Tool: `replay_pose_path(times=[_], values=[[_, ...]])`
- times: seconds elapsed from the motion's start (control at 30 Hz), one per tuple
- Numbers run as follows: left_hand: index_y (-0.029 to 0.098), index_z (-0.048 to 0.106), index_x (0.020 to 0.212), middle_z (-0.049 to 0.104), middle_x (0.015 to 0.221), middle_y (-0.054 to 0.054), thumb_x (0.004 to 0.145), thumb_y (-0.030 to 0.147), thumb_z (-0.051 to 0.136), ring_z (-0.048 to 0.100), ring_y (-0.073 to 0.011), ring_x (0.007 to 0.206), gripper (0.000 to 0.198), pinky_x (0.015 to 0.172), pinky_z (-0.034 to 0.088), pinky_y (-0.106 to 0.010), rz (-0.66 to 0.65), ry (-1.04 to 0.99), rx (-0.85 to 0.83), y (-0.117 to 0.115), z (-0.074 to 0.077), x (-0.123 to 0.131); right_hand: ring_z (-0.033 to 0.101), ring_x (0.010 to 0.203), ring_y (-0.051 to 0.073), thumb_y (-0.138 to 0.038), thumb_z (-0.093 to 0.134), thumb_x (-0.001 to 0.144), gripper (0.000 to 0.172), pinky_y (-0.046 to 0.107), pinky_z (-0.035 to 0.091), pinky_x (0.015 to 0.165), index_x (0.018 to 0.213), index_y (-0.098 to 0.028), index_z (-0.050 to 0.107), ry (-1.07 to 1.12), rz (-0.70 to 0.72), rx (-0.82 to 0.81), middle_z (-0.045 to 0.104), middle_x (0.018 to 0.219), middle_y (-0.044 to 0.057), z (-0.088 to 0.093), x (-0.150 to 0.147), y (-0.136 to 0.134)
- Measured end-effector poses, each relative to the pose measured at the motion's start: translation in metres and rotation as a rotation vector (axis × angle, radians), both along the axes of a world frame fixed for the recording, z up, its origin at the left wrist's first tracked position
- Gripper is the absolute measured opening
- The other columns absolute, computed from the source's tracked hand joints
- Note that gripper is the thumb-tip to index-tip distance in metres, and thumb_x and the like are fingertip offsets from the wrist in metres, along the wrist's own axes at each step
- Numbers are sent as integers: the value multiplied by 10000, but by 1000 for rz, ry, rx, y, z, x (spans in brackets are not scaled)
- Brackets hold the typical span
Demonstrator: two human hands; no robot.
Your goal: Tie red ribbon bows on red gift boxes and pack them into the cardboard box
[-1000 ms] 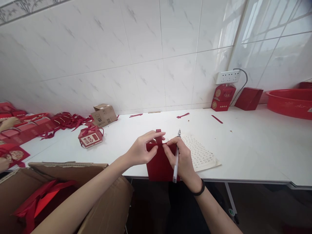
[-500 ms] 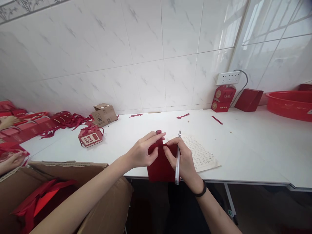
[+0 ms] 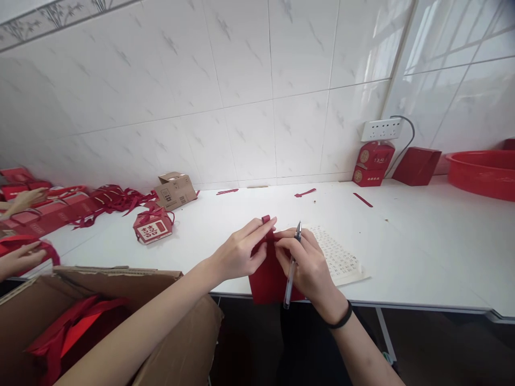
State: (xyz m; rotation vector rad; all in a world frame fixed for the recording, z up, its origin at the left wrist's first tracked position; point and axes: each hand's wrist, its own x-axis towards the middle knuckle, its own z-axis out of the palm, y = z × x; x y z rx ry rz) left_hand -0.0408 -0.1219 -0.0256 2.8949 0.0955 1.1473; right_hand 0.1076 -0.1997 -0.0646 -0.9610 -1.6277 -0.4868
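At the table's front edge, a dark red box or bag (image 3: 269,287) stands between my hands; its upper part is partly covered by my fingers. My left hand (image 3: 243,249) is closed on a red ribbon (image 3: 266,219), whose looped end sticks up past the fingers. A clear-barrelled pen (image 3: 290,281) is tucked in my right hand (image 3: 309,265), tip pointing up. That hand's thumb and fingertips also pinch at the red item's top, beside the ribbon; the exact grip is hidden. Under the right hand's far side lies a sheet of small printed labels (image 3: 341,260).
A cardboard carton (image 3: 116,273) with a red ribboned box stands at lower left. Beyond it are a red gift box (image 3: 153,228) and a small brown box (image 3: 176,192). Another person's hand (image 3: 22,260) works at far left. A red basin (image 3: 483,171) sits at right.
My right hand has turned slightly and the pen leans more, its lower end swinging left. My left hand keeps its hold. The other person's hand at left has moved with red ribbon. The view shifted slightly.
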Motion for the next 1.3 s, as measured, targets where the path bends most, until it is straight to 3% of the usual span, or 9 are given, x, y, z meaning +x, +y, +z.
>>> replay_pose_path(times=[0.2,0.5,0.8,0.97,1.3], values=[[170,285,1377,482,882,-54,848,62,399,525,-122,727,551,632,542,-257,31,7,65,-1,0,1,555,782,175,-36,499,842,174,295,478,616,864,-208,491,125,48,-56,612,877,58,-2,-3,1],[181,204,1418,465,900,-50,833,83,439,535,-158,841,639,756,544,-324,27,39,82,3,-3,0,561,787,176,-70,463,866,158,309,476,632,863,-225,496,293,71,-108,609,863,35,-7,-7,3],[204,286,1393,466,845,-20,793,39,444,493,-117,727,642,684,521,-279,28,9,-116,0,-3,1,548,734,168,-53,420,872,178,311,446,623,862,-227,455,265,91,-101,601,801,21,-5,-6,4],[221,259,1403,468,854,-23,809,48,434,476,-107,682,643,581,491,-230,23,2,-76,0,-2,2,551,730,172,-67,438,862,164,322,449,632,857,-231,449,251,76,-93,598,804,21,-4,-6,4],[225,231,1409,455,854,-26,825,45,429,478,-112,707,643,622,504,-235,23,-5,-17,-1,-2,2,552,745,178,-52,448,857,176,311,435,624,853,-227,440,229,85,-81,595,801,25,-3,-6,4]])
